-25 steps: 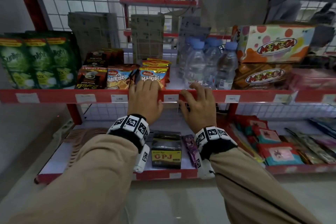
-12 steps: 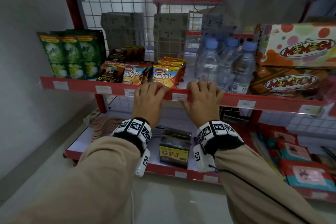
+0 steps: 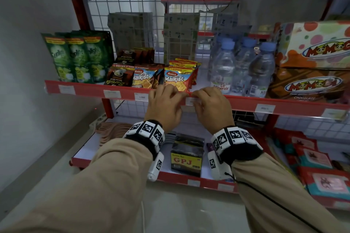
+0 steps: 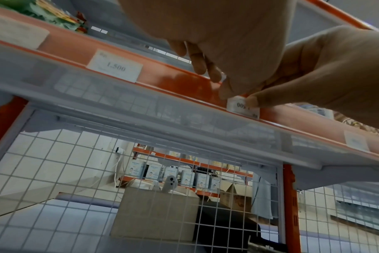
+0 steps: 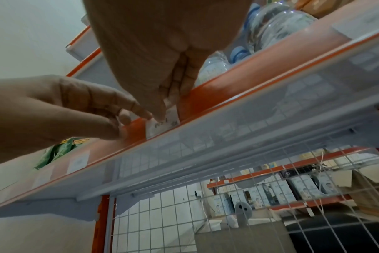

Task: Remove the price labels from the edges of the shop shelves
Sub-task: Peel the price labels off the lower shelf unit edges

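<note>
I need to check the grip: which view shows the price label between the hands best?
Left wrist: the price label shows its printed digits, and the right hand pinches its top edge. The right wrist view shows it partly behind fingertips; the head view shows a blurred sliver.

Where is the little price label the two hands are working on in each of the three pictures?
Head: label at centre, between the two hands on the red shelf edge.
Left wrist: label right of centre, under the fingertips.
Right wrist: label left of centre, below the fingers.
Shared landmark: the red shelf edge.

Bottles on shelf, right of crackers.
</note>
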`<state>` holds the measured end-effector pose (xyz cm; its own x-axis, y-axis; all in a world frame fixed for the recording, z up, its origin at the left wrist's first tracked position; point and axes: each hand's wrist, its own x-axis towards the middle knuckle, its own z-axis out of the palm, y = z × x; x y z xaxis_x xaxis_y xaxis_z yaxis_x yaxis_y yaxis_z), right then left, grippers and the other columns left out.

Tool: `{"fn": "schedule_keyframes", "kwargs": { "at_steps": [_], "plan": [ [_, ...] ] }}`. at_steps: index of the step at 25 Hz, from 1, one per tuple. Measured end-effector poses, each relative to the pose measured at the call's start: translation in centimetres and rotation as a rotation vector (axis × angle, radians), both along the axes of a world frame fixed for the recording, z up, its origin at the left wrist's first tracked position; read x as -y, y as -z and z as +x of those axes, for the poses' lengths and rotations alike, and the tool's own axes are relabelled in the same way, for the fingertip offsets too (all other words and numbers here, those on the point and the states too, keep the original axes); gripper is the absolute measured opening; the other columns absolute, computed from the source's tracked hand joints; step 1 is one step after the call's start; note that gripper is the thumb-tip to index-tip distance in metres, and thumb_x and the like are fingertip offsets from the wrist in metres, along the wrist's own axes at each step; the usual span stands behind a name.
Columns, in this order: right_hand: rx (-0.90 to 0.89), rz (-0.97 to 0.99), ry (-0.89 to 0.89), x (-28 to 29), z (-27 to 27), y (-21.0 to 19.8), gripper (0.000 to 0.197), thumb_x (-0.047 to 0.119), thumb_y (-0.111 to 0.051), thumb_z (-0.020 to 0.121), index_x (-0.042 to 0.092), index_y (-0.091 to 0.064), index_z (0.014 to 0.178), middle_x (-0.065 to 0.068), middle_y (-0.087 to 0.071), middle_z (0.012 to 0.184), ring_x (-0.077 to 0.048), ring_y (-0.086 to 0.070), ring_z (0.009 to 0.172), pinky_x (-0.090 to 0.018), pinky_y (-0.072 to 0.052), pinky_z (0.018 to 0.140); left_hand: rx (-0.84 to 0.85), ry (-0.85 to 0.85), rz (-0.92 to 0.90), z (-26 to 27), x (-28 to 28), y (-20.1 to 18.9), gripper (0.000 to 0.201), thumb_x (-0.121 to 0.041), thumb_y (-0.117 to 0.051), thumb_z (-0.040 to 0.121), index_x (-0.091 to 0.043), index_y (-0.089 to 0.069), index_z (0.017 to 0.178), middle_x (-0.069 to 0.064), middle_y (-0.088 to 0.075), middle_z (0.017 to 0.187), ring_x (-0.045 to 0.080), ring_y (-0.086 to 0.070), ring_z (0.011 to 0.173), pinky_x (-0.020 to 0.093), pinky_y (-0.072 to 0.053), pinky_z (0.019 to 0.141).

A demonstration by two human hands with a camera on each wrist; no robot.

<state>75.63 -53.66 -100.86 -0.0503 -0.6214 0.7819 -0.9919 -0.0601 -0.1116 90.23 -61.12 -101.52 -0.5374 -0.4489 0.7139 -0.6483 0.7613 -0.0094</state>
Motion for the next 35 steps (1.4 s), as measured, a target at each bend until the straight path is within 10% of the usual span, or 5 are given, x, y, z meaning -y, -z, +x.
{"fn": "schedule_keyframes", "kwargs": {
  "at_steps": [15, 20, 25, 30, 35],
  "plan": [
    [0.066, 0.312, 0.152, 0.8, 2.4, -2.4, 0.014, 0.014, -0.061, 0.082, 0.008, -0.058, 0.094, -0.011, -0.051, 0.099, -0.027, -0.05, 0.093, -0.036, -0.045, 0.077, -0.034, 0.177, 0.098, 0.8, 1.9, 0.6, 0.033, -0.025, -0.064, 0.075, -0.017, -0.06, 0.106, 0.004, -0.048, 0.106, 0.026, -0.042, 0.101, 0.035, -0.03, 0.081],
    [0.311, 0.359, 0.098, 1.1, 1.5, -4.9, 0.013, 0.016, -0.072, 0.08, 0.022, -0.06, 0.079, 0.004, -0.064, 0.077, -0.016, -0.061, 0.075, -0.033, -0.052, 0.072, -0.061, 0.241, 0.216, 1.4, 2.6, -0.6, 0.036, -0.025, -0.052, 0.089, -0.026, -0.05, 0.125, -0.007, -0.056, 0.112, 0.019, -0.044, 0.109, 0.037, -0.028, 0.091],
    [0.667, 0.174, 0.037, 1.9, 2.3, -5.4, 0.013, 0.012, -0.074, 0.079, 0.018, -0.066, 0.088, -0.004, -0.069, 0.077, -0.016, -0.066, 0.074, -0.033, -0.054, 0.073, -0.15, 0.273, 0.246, 1.6, 3.5, -1.7, 0.039, -0.05, -0.031, 0.098, -0.029, -0.055, 0.121, -0.012, -0.065, 0.1, 0.014, -0.052, 0.098, 0.03, -0.012, 0.083],
    [1.11, 0.087, -0.25, 2.4, 3.7, -6.0, 0.008, 0.008, -0.072, 0.081, 0.014, -0.067, 0.083, -0.003, -0.07, 0.078, -0.003, -0.063, 0.063, -0.016, -0.047, 0.058, -0.301, 0.328, 0.384, 1.2, 4.3, -1.1, 0.045, -0.06, -0.02, 0.095, -0.03, -0.053, 0.101, -0.01, -0.068, 0.081, 0.012, -0.057, 0.088, 0.038, -0.01, 0.102],
    [1.231, 0.16, -0.276, 2.0, 3.5, -4.2, 0.01, 0.009, -0.07, 0.082, 0.016, -0.064, 0.087, -0.004, -0.068, 0.082, -0.01, -0.06, 0.069, -0.024, -0.046, 0.067, -0.381, 0.271, 0.332, 0.6, 3.9, -0.6, 0.017, -0.047, -0.04, 0.098, -0.035, -0.048, 0.089, -0.012, -0.064, 0.079, 0.012, -0.053, 0.082, 0.025, -0.01, 0.074]
  ]
}}
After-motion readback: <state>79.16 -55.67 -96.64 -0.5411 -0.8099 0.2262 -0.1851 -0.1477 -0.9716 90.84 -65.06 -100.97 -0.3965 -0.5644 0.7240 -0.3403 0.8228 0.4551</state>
